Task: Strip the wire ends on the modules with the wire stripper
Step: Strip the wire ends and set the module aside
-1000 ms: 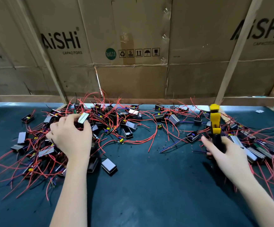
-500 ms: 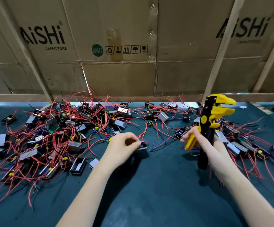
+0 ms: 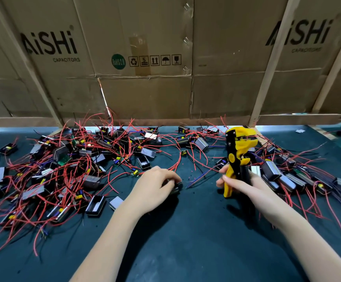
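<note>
- The wire stripper is gripped around its handles by the right hand, with the yellow head held up above the fingers.
- A small dark module is held down on the dark mat under the curled fingers of the left hand. Most of it is hidden, so how well it is held cannot be told.
- The red wires of that module run up and away from the left hand's fingers, toward the stripper. They are not yet in the stripper's mouth.
- The wrong wire could be caught. Many loose wires lie close beside both hands, and one from the pile of modules to the left of the left hand could be picked by mistake.
- The module could be pulled out of the fingers when the handles are squeezed, because it is small and only lightly covered.
- The wire could be cut right through if it is put too deep in the mouth.
- Too little or too much cover could be taken off if the end is not lined up well.
- A finger could be pinched if it is kept too near the stripper's mouth.
- More modules lie just behind the right hand and could be knocked or tangled when the stripper is moved.
</note>
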A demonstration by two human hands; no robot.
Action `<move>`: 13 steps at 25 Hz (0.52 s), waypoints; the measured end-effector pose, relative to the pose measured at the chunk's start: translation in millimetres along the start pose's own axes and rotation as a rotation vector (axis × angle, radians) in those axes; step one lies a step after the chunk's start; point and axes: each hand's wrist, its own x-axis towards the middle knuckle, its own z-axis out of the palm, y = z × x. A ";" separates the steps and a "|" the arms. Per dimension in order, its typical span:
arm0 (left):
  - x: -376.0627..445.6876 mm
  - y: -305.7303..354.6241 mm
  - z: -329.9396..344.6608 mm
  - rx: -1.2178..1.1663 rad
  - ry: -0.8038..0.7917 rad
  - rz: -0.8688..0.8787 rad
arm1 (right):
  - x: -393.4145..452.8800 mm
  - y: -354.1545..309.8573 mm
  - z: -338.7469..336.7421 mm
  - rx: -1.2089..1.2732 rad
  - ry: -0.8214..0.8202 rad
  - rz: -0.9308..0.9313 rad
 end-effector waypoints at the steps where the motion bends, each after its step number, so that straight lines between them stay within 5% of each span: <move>1: -0.4 0.8 2.0 -0.012 0.016 0.003 | 0.2 1.1 2.8 -0.012 -0.008 0.009; 6: 1.6 -4.9 1.5 -0.276 0.056 -0.139 | 0.7 3.9 6.9 -0.025 0.077 0.009; 13: 1.4 -7.8 4.1 -0.369 0.031 -0.135 | -1.0 1.2 -7.8 -0.543 0.357 -0.149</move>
